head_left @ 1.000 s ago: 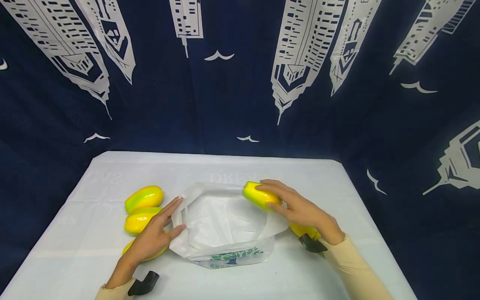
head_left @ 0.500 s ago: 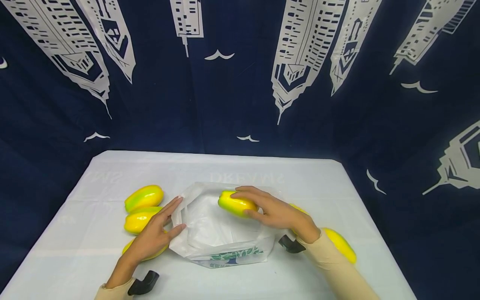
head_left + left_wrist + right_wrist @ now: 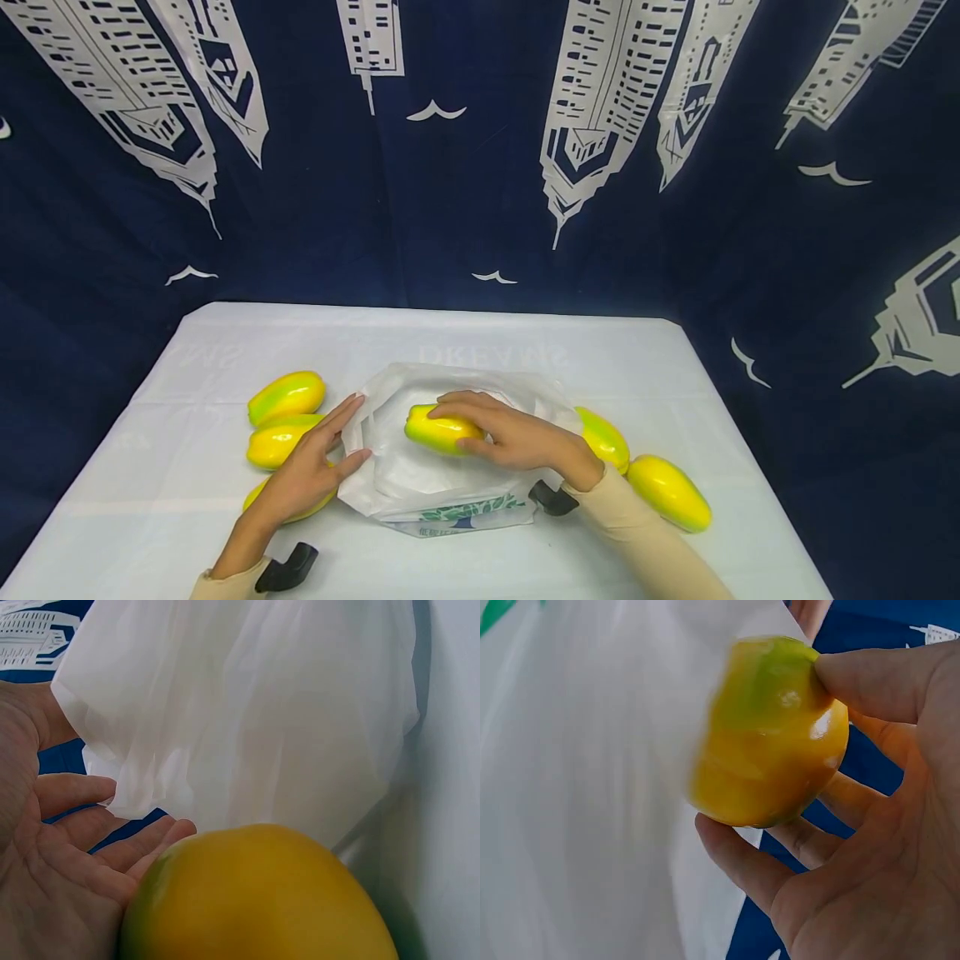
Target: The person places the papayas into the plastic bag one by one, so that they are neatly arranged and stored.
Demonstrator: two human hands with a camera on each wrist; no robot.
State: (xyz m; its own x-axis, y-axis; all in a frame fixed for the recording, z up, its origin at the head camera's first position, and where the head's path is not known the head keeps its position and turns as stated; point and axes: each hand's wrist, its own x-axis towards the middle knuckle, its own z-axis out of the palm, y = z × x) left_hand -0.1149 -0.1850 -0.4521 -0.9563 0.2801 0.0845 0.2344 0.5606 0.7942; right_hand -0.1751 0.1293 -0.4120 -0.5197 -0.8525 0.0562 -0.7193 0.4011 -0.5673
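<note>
Mango (image 3: 438, 431) sits in our right hand (image 3: 517, 437), fingers curled round it, over the open mouth of the white plastic bag (image 3: 420, 483) at mid-table. Our left hand (image 3: 303, 475) rests with fingers straight against the bag's left rim. We judge this the loading step; next, lower the fruit inside and let go. Green leaf print and small lettering on the bag's front are unreadable; mirrored letters on the tablecloth (image 3: 637, 358) seem to read "DREAMS".

bag mouth (image 3: 420, 467) open, mangoes (image 3: 287, 397) flanking (2 sides)
</note>
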